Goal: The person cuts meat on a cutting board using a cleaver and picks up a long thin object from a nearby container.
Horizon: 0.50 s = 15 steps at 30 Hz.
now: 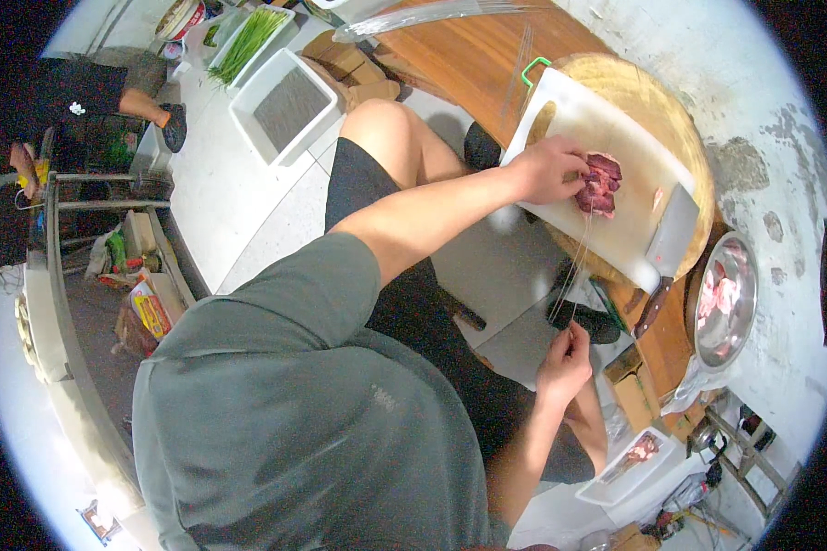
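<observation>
My left hand (550, 171) is over a white cutting board (634, 148), its fingertips closed on the edge of a clump of dark red meat pieces (599, 184). Several thin skewers (579, 258) run from the meat toward me. Their near ends are pinched between the thumb and fingers of my right hand (566, 359), which hangs above the floor in front of the board. On the board's right part lies a cleaver (674, 231), its brown handle (653, 308) sticking out past the edge. A small pale scrap (657, 198) lies beside the blade.
Under the board is a round wooden chopping block (689, 151) on a wooden table (448, 52). A steel bowl (722, 337) holds pale meat pieces. White tubs hold green stalks (251, 43), grey contents (289, 103) and meat skewers (639, 451). Another person's foot (174, 127) is at upper left.
</observation>
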Motion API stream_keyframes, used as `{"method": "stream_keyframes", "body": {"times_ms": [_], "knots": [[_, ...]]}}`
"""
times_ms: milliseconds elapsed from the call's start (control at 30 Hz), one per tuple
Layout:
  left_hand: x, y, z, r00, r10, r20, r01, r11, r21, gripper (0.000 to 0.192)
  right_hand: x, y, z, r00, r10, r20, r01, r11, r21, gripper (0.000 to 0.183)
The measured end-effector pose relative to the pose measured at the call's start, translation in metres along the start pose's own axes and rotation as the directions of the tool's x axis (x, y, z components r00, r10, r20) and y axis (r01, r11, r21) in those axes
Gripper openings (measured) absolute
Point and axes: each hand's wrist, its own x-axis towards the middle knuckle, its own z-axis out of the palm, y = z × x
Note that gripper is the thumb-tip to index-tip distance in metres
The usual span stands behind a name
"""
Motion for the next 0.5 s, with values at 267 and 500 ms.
{"method": "stream_keyframes", "body": {"times_ms": [267, 500], "knots": [[-0.012, -0.001, -0.018, 0.983, 0.152, 0.102, -0.161, 0.983, 0.086, 0.021, -0.02, -0.015, -0.01, 0.994, 0.031, 0.107, -0.036, 0.998, 0.047, 0.015], [-0.009, -0.002, 0.042, 0.948, 0.307, -0.08, -0.287, 0.937, 0.201, 0.012, -0.037, 0.061, -0.002, 0.997, -0.001, 0.082, -0.006, 0.996, 0.085, 0.024]]}}
